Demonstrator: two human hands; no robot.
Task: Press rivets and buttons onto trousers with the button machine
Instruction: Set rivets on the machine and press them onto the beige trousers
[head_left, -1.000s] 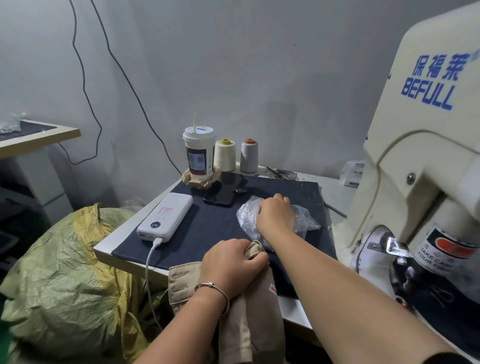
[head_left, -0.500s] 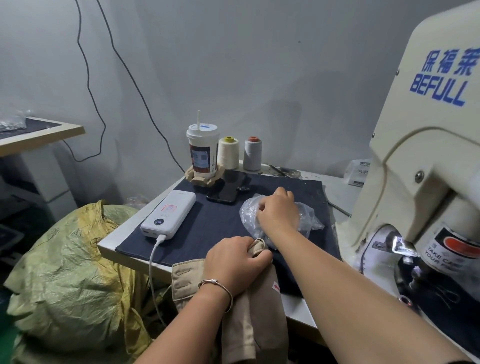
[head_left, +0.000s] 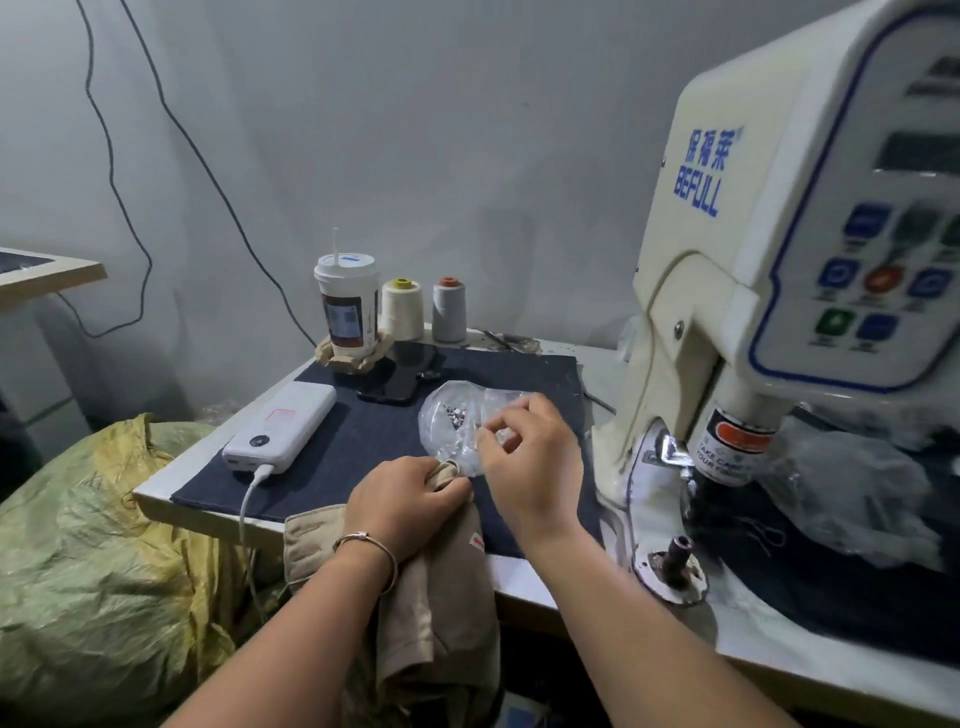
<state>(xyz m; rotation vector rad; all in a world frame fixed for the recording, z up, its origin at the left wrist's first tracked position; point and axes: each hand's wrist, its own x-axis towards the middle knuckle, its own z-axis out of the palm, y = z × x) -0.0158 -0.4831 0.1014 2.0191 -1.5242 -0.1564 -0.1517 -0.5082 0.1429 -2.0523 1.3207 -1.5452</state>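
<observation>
Head view, looking down at the bench. Your right hand (head_left: 524, 457), at centre frame, hovers just over the crumpled clear plastic bag of small metal fasteners (head_left: 457, 415), thumb and forefinger drawn together as if pinching one piece; whether a rivet actually sits between the fingertips is too small to tell. Your left hand (head_left: 405, 504), just below and left of it, grips a bunched fold of the beige cotton trousers (head_left: 436, 613), fingers curled over the cloth at the table edge. This grip likely keeps the fastening spot ready so the garment can go straight to the press. The trousers hang from that hand down toward the lower centre of the frame.

The bag lies on the dark blue fabric mat (head_left: 363, 431), probably placed there so the bright fasteners show clearly and do not roll. At right stands the cream button machine with blue lettering (head_left: 727, 312), its dark lower die post (head_left: 678, 553) below and right of your right hand, near enough for a short transfer.

On the mat's far side, left of centre: a white power bank (head_left: 283, 426), a black phone (head_left: 400, 376), a lidded paper cup (head_left: 347, 306) and two thread cones (head_left: 402, 309).
</observation>
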